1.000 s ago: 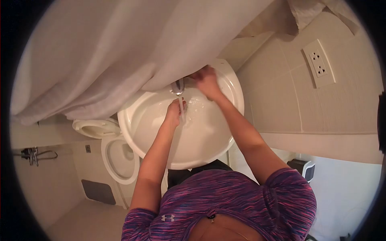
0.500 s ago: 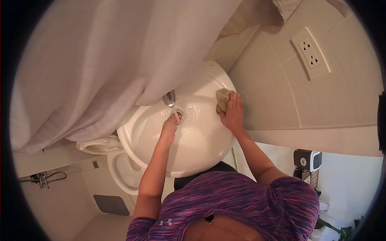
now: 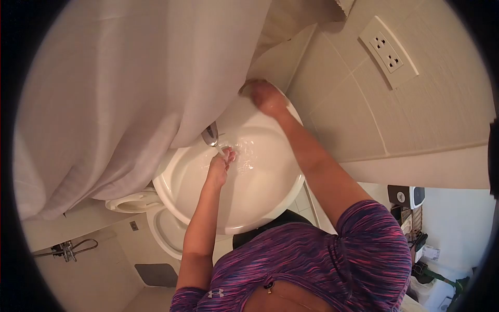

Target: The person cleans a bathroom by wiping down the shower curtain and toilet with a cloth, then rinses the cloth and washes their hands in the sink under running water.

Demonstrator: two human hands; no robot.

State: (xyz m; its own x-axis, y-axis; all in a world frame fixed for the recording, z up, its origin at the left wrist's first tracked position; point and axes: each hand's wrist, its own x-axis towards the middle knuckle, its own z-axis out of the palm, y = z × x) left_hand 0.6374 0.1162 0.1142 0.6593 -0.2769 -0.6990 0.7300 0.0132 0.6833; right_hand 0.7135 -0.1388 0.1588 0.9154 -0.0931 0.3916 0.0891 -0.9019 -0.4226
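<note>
A white washbasin [image 3: 260, 200] fills the middle of the view, with a chrome faucet [image 3: 210, 134] running a thin stream of water. My left hand [image 3: 221, 165] is under that stream near the drain, its fingers loosely cupped and nothing visible in them. At the back right rim, my right hand [image 3: 269, 99] is pressed down and smeared by motion. Beneath its fingers shows the edge of a beige cloth [image 3: 248, 87], mostly hidden by the hand and close to the curtain.
A pale curtain [image 3: 130, 67] hangs over the basin's left and back side. On the tiled wall at right is a power outlet [image 3: 387, 54]. A toilet [image 3: 163, 229] stands at lower left, and a shower fixture [image 3: 65, 251] lies beyond it.
My right hand has slid with the cloth from the basin's right side back along the rim towards the curtain. My left hand stays under the running water. The view has shifted slightly.
</note>
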